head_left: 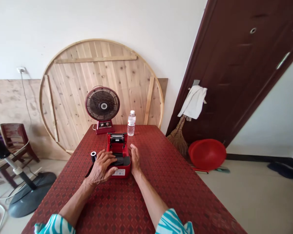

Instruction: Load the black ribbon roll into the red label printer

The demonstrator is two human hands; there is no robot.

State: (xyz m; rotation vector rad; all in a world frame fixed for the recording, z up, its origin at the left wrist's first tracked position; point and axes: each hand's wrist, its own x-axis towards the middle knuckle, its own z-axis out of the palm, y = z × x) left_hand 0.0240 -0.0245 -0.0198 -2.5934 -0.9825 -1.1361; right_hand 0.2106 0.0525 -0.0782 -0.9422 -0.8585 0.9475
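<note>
A red and black label printer [127, 171] sits on the table in front of me with its lid [117, 138] tipped up and back. My left hand [102, 167] lies over the printer's left side, its fingers stretched across the black inner part and the thumb near the white label [118, 172] on the red side facing me. Beside the right wall of the printer, my right hand [134, 160] is upright with straight fingers. Whether it touches the wall I cannot tell. Just behind my left hand stands a black roll with a white core [93, 156].
The table [161, 182] has a red patterned cover. Towards its far end stand a small fan [103, 105] and a water bottle [131, 123]. A round wooden tabletop [129, 74] leans on the wall. Right of the table are a broom [177, 138] and a red basin [207, 154].
</note>
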